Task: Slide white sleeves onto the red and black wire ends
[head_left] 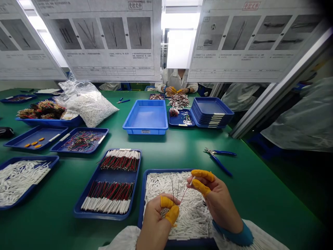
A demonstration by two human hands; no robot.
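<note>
Several thin wires [178, 189], dark ones and a reddish one, are pinched between the yellow-cotted thumb and finger of my left hand [162, 217]. My right hand [217, 196], also in yellow finger cots, pinches a small white tube [191, 180] at the upper end of the reddish wire. Both hands are over a blue tray [156, 170] filled with short white tubes [189, 215]. Left of it, another blue tray [108, 218] holds two rows of red, green and black wires [111, 191] with white sleeves.
Blue-handled cutters [221, 161] lie to the right. Behind are a bright blue bin [145, 131], stacked trays [212, 113], a tray of loose wires [82, 140] and a bag of white tubes [92, 104]. A person [177, 81] sits opposite; instruction sheets [104, 66] hang above.
</note>
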